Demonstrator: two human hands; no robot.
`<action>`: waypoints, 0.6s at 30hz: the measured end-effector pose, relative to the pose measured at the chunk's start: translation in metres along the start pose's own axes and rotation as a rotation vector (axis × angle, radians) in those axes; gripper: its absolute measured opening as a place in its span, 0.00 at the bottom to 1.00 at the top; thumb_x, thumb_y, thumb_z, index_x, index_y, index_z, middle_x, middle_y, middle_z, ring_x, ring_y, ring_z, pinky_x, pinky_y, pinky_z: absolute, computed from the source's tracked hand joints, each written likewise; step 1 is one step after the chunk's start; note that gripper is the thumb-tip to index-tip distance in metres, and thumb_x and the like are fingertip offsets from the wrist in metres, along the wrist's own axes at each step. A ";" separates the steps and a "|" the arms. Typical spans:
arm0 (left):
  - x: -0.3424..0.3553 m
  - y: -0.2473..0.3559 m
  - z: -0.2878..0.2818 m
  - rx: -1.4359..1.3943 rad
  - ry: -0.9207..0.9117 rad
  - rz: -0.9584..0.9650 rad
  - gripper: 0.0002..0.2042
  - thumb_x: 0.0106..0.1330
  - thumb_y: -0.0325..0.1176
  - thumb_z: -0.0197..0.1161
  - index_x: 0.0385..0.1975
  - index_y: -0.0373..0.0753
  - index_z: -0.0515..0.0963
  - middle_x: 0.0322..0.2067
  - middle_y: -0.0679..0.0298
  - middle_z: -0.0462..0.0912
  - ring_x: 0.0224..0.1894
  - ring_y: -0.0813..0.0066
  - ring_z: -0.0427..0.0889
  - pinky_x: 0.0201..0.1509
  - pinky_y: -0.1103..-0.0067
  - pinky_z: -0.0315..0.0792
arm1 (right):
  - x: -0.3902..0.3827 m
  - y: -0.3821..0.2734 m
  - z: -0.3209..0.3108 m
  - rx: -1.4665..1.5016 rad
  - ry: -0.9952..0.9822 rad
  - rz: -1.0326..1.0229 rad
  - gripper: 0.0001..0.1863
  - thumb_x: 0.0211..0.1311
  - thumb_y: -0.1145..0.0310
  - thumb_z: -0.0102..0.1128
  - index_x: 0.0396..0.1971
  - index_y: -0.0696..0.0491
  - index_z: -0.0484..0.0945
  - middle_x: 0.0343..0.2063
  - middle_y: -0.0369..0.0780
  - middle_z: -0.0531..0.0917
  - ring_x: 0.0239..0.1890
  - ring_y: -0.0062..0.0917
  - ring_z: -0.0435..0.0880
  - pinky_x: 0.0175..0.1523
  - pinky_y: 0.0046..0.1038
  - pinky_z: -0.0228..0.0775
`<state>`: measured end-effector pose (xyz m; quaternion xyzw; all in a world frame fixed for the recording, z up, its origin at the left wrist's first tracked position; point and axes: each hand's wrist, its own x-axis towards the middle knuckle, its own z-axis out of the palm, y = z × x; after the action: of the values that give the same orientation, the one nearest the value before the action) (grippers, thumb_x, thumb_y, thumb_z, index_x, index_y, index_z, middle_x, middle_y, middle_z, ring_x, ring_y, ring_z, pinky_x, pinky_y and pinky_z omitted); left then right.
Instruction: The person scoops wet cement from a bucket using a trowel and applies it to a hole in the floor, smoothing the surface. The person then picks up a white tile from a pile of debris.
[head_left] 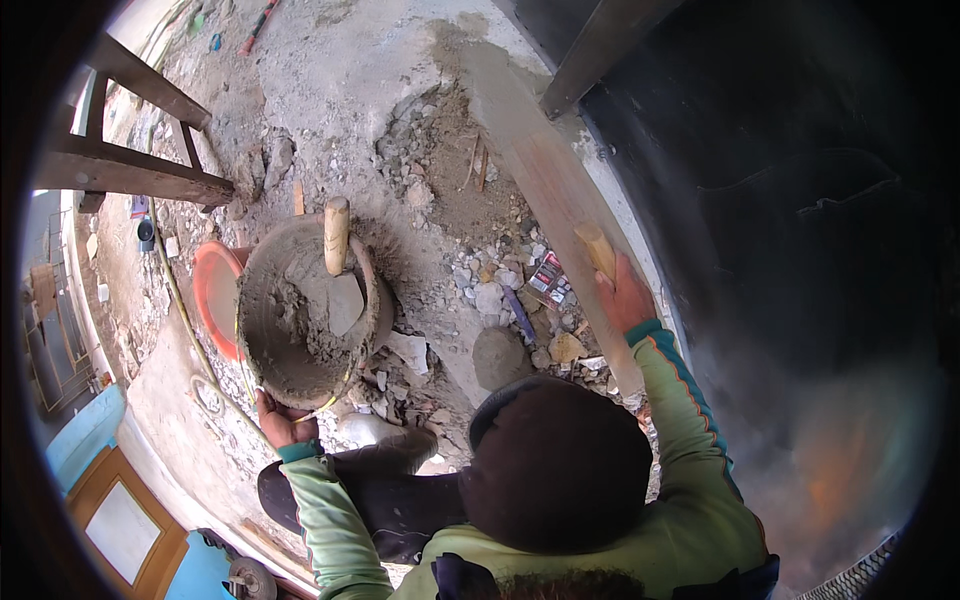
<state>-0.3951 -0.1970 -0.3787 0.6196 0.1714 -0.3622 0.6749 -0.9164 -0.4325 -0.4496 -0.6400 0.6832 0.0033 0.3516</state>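
On the left stands a mortar-crusted bucket with wet grey mortar inside. A trowel with a pale wooden handle rests in it, its blade in the mortar. My left hand is closed at the bucket's near edge, by its thin yellowish handle. Beside the dark wall, my right hand grips the wooden handle of a tool; its blade is hidden. Under that hand runs a long, smooth brownish-grey strip; whether it is board or mortar I cannot tell.
An orange bucket stands behind the mortar bucket. Rubble and stones, with a red packet, lie between my arms. Wooden legs rise at the upper left, and a dark post meets the strip's far end. A hose crosses the ground.
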 end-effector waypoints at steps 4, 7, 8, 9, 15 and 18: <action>0.006 0.000 -0.001 0.010 0.061 -0.006 0.20 0.76 0.45 0.45 0.54 0.38 0.75 0.54 0.55 0.80 0.56 0.58 0.79 0.64 0.60 0.70 | -0.042 0.048 -0.003 -0.007 0.034 0.037 0.33 0.66 0.60 0.55 0.67 0.56 0.58 0.57 0.57 0.74 0.58 0.52 0.74 0.61 0.46 0.66; 0.015 0.000 -0.010 -0.019 0.024 -0.011 0.20 0.75 0.45 0.45 0.54 0.37 0.75 0.53 0.54 0.80 0.56 0.57 0.79 0.64 0.59 0.71 | -0.081 0.085 -0.001 0.049 0.027 0.089 0.32 0.65 0.61 0.56 0.67 0.56 0.59 0.56 0.57 0.74 0.58 0.52 0.74 0.61 0.45 0.67; 0.010 -0.001 -0.002 -0.024 0.026 -0.007 0.20 0.76 0.44 0.45 0.54 0.37 0.75 0.53 0.54 0.80 0.56 0.58 0.79 0.63 0.60 0.71 | -0.097 0.096 -0.001 0.078 0.018 0.109 0.32 0.65 0.62 0.56 0.66 0.56 0.59 0.55 0.57 0.75 0.57 0.52 0.75 0.60 0.45 0.67; 0.007 -0.001 0.004 -0.031 0.033 -0.022 0.20 0.76 0.44 0.45 0.54 0.37 0.75 0.53 0.54 0.80 0.56 0.58 0.79 0.63 0.60 0.71 | -0.115 0.103 -0.002 0.088 0.036 0.078 0.32 0.65 0.62 0.56 0.66 0.56 0.60 0.55 0.58 0.75 0.57 0.52 0.75 0.60 0.44 0.68; 0.006 -0.001 0.001 -0.046 -0.005 0.002 0.20 0.76 0.44 0.43 0.52 0.36 0.75 0.52 0.54 0.81 0.55 0.57 0.79 0.63 0.60 0.71 | -0.101 0.028 -0.013 0.152 0.095 -0.153 0.30 0.66 0.61 0.56 0.65 0.56 0.62 0.53 0.57 0.76 0.55 0.53 0.76 0.57 0.45 0.69; 0.006 0.000 -0.006 -0.102 -0.067 0.008 0.20 0.77 0.44 0.43 0.53 0.36 0.74 0.53 0.54 0.80 0.56 0.57 0.79 0.64 0.60 0.70 | -0.040 -0.050 -0.018 0.130 0.088 -0.258 0.31 0.66 0.59 0.56 0.64 0.57 0.62 0.53 0.57 0.76 0.55 0.54 0.75 0.57 0.47 0.69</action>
<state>-0.3893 -0.1934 -0.3839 0.5727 0.1643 -0.3708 0.7124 -0.8841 -0.4146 -0.3946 -0.6980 0.6088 -0.1142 0.3593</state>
